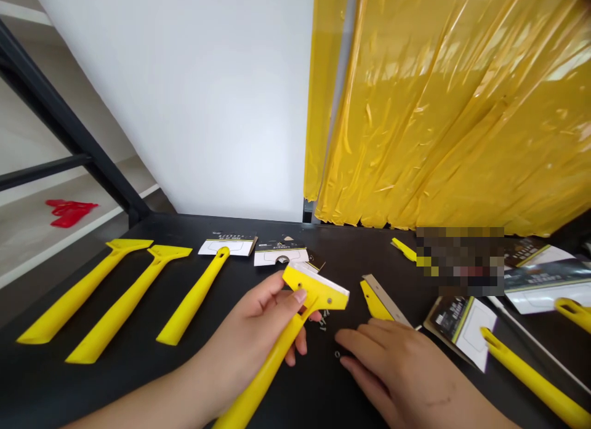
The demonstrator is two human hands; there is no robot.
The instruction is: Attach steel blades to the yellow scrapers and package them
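My left hand is closed round the neck of a yellow scraper, thumb pressed on its wide head. A pale strip runs along the head's top edge, one screw shows at its right end and a hole at its left. My right hand rests low over the black table with thumb and fingers apart. Between its fingertips and the scraper lies a small nut on the tabletop. Several small screws are scattered just behind. Beyond the right fingers lies a yellow plate with a metal blade strip, partly covered by that hand.
Several yellow scraper handles lie left, two with heads. Others lie right, one handle beside a black-and-white card package. More cards sit behind my left hand. Yellow plastic film hangs at the table's back edge.
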